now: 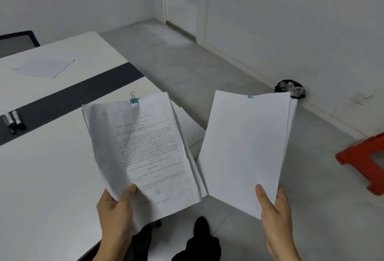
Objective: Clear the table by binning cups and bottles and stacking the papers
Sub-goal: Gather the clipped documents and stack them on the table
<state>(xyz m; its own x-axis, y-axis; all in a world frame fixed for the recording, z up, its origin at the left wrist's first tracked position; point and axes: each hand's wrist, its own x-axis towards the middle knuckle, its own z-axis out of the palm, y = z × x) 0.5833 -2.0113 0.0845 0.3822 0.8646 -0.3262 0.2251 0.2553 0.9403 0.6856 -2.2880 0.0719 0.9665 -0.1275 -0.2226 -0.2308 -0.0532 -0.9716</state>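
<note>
Fingers [129, 193] of left hand [116, 215] and right hand [274, 219] pinch papers [145, 146]; bin [278, 88] holds bottles [296, 90].

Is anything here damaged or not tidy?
Yes: the printed bundle in the left hand is wrinkled along its left side, and its pages are uneven at the right edge. The blank-faced bundle looks smooth.

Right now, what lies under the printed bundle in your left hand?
Only loose sheets on the table corner peek out past the printed bundle; it hides how many and anything else there.
</note>
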